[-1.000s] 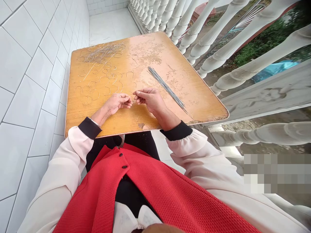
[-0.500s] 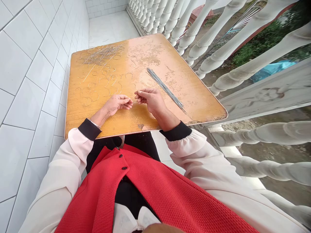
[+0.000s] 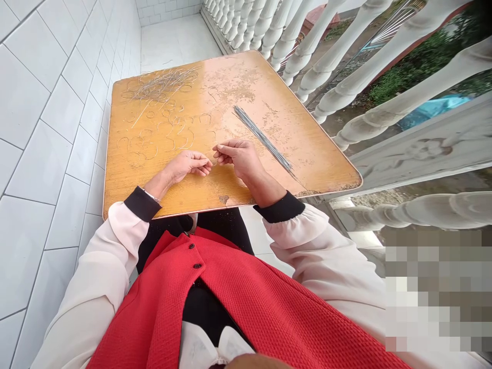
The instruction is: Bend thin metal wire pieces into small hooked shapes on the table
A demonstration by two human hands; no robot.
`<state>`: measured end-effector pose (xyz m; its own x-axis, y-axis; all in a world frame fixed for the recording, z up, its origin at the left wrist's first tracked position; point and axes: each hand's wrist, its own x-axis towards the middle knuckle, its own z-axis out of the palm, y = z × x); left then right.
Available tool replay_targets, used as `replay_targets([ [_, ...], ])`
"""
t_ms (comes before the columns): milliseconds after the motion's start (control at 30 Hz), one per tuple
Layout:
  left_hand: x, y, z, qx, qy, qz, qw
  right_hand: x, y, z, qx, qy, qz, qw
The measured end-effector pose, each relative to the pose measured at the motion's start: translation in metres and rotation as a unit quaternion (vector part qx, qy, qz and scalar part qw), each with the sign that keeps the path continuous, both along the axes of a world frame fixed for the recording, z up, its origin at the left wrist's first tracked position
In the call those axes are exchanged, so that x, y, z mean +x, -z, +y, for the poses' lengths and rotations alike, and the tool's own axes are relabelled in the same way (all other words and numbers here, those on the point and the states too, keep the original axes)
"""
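Hands [image 3: 240, 159] pinching thin wire [image 3: 213, 164], worn wooden tabletop [image 3: 246, 87]

A white tiled wall [image 3: 46, 154] at left, a white balustrade [image 3: 413, 96] at right, pale tiled floor [image 3: 177, 36] between.

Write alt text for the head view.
A left hand and right hand meet over a worn wooden tabletop, a short thin wire between their fingertips. Bent wire pieces and a wire pile lie left; a bundle of straight wires lies right.

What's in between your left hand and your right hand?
In the head view, a short, thin silver wire lies in the small gap between the left hand and the right hand.
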<state>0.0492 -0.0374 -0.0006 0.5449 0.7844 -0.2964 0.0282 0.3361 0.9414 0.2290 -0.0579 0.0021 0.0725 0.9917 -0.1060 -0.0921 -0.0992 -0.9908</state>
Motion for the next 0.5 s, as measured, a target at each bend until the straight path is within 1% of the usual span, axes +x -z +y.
replay_targets([
  [200, -0.0019, 0.0047, 0.0025, 0.005, 0.014, -0.001, 1.000, 0.0009, 0.0019, 0.0011, 0.003, 0.005, -0.003, 1.000],
  [500, -0.0017, 0.0034, 0.0007, 0.005, 0.017, -0.004, 1.000, 0.0010, 0.0009, 0.0003, 0.009, 0.021, 0.005, 1.000],
])
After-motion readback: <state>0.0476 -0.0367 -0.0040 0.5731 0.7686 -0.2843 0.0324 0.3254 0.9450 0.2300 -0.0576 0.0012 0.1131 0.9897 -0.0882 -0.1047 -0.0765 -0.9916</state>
